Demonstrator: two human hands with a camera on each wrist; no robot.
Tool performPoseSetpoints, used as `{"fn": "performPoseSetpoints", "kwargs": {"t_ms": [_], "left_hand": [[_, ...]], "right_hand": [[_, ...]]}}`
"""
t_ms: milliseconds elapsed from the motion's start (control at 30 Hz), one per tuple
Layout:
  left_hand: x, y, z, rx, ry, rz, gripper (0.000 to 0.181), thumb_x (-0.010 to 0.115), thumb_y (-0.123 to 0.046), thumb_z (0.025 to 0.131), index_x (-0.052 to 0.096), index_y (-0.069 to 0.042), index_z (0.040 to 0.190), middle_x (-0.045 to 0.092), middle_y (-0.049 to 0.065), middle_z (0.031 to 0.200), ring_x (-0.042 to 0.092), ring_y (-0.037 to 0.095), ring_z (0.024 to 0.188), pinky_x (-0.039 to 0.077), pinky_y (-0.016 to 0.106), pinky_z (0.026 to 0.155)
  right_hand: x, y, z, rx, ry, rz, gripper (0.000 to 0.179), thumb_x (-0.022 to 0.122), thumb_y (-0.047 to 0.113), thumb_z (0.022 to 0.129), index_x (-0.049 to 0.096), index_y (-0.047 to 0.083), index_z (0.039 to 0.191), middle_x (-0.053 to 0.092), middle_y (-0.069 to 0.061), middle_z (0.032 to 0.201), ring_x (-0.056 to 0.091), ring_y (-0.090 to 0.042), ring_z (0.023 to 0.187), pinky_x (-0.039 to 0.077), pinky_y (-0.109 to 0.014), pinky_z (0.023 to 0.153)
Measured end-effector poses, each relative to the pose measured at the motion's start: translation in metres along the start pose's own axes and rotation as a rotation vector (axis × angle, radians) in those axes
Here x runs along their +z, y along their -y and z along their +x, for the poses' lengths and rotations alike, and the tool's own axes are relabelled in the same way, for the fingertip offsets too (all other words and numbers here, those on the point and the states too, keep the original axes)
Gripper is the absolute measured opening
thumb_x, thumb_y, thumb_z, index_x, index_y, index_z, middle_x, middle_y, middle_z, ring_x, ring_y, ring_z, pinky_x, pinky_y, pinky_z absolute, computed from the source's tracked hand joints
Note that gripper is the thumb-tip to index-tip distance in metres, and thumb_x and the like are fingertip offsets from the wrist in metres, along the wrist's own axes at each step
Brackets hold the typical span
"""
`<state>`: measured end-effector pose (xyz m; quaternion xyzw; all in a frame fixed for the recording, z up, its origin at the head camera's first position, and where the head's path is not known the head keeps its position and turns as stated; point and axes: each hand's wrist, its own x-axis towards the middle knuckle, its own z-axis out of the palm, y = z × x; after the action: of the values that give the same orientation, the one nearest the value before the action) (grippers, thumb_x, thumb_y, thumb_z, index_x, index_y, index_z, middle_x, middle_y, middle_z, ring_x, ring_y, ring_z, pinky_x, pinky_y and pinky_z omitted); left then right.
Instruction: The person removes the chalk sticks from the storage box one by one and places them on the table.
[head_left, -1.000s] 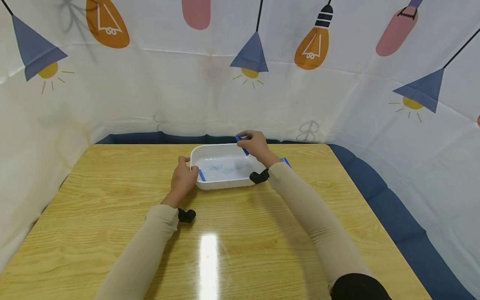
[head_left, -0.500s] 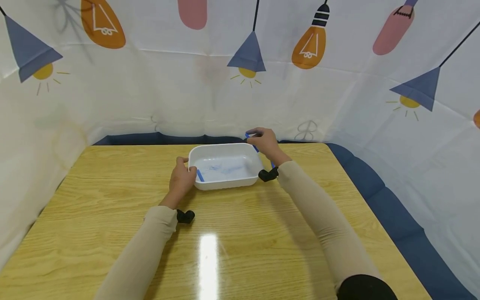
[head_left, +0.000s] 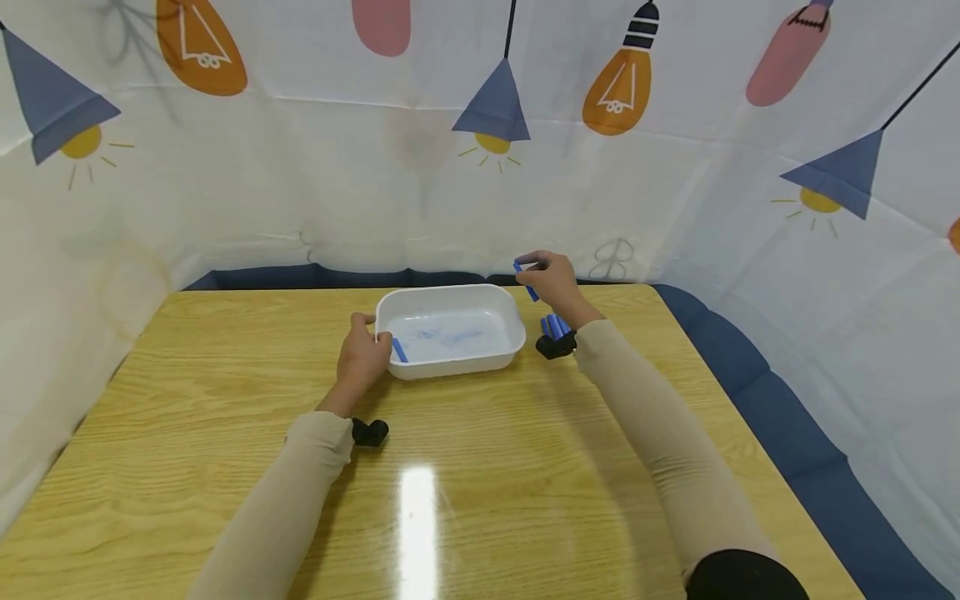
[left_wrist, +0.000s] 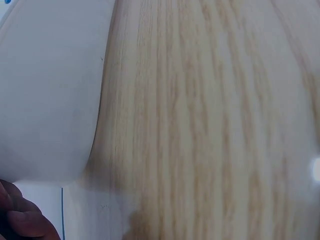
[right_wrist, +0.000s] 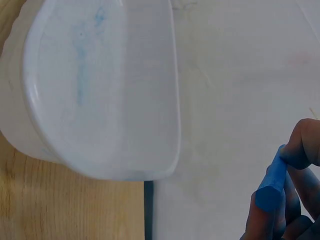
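A white tray (head_left: 450, 332) with rounded corners stands near the table's back edge, its floor smudged blue. My left hand (head_left: 361, 358) grips its left end, thumb over the rim; in the left wrist view only a few fingertips (left_wrist: 30, 222) show beside the tray wall. One blue chalk stick (head_left: 400, 350) lies inside at that end. Beyond the tray's right end, my right hand (head_left: 553, 279) pinches another chalk stick (right_wrist: 271, 187) between thumb and fingers, above the table. Beneath that wrist, several blue chalk sticks (head_left: 555, 324) lie side by side on the table, partly hidden.
The wooden table (head_left: 225, 417) spreads around the tray, with a bright light reflection in front. A white cloth (head_left: 337, 192) printed with lamps hangs behind and at the sides. Dark blue fabric (head_left: 750, 383) borders the table's right and back edges.
My right hand has moved right with the chalk stick, from above the tray to beyond its right end. More chalk sticks on the table are uncovered. My left hand keeps its grip on the tray.
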<state>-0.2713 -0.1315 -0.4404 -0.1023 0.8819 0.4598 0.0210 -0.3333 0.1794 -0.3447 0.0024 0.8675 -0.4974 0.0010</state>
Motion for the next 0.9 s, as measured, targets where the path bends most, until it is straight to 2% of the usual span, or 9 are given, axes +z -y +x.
{"fn": "performPoseSetpoints", "kwargs": {"t_ms": [167, 433, 533, 733, 900], "left_hand": [[0.000, -0.001, -0.001, 0.003, -0.008, 0.004, 0.054, 0.040, -0.029, 0.095, 0.028, -0.011, 0.145, 0.054, 0.020, 0.129, 0.055, 0.029, 0.106, 0.046, 0.039, 0.083], [-0.001, 0.001, 0.000, 0.017, -0.022, 0.013, 0.054, 0.040, -0.029, 0.094, 0.028, -0.010, 0.144, 0.056, 0.020, 0.127, 0.055, 0.029, 0.102, 0.045, 0.037, 0.079], [0.000, 0.001, 0.001, 0.013, -0.025, 0.011, 0.054, 0.040, -0.029, 0.094, 0.029, -0.011, 0.144, 0.056, 0.020, 0.126, 0.056, 0.029, 0.103, 0.045, 0.037, 0.079], [0.002, 0.001, 0.002, 0.006, -0.018, 0.003, 0.054, 0.040, -0.029, 0.095, 0.028, -0.011, 0.144, 0.056, 0.020, 0.128, 0.056, 0.030, 0.107, 0.046, 0.040, 0.084], [0.002, 0.001, 0.001, 0.003, -0.020, 0.004, 0.053, 0.040, -0.029, 0.095, 0.028, -0.011, 0.144, 0.055, 0.020, 0.130, 0.056, 0.030, 0.110, 0.046, 0.043, 0.087]], "right_hand": [[-0.009, -0.004, 0.000, 0.019, -0.020, 0.003, 0.039, 0.062, 0.017, 0.087, 0.062, 0.012, 0.126, 0.063, -0.011, 0.105, 0.059, -0.026, 0.089, 0.047, -0.031, 0.069], [-0.022, -0.017, 0.005, 0.046, -0.047, 0.019, 0.038, 0.061, 0.016, 0.090, 0.061, 0.012, 0.127, 0.064, -0.011, 0.103, 0.056, -0.018, 0.071, 0.047, -0.032, 0.064], [-0.027, -0.025, 0.008, 0.059, -0.049, 0.004, 0.038, 0.059, 0.016, 0.091, 0.060, 0.012, 0.130, 0.063, -0.012, 0.107, 0.057, -0.017, 0.076, 0.048, -0.030, 0.065], [-0.036, -0.047, 0.009, 0.089, -0.044, -0.019, 0.042, 0.056, 0.014, 0.092, 0.057, 0.011, 0.133, 0.061, -0.014, 0.114, 0.059, -0.026, 0.088, 0.047, -0.027, 0.064], [-0.041, -0.063, 0.009, 0.107, -0.057, -0.003, 0.043, 0.056, 0.015, 0.093, 0.054, 0.009, 0.136, 0.060, -0.017, 0.119, 0.058, -0.021, 0.086, 0.047, -0.025, 0.063]]}}
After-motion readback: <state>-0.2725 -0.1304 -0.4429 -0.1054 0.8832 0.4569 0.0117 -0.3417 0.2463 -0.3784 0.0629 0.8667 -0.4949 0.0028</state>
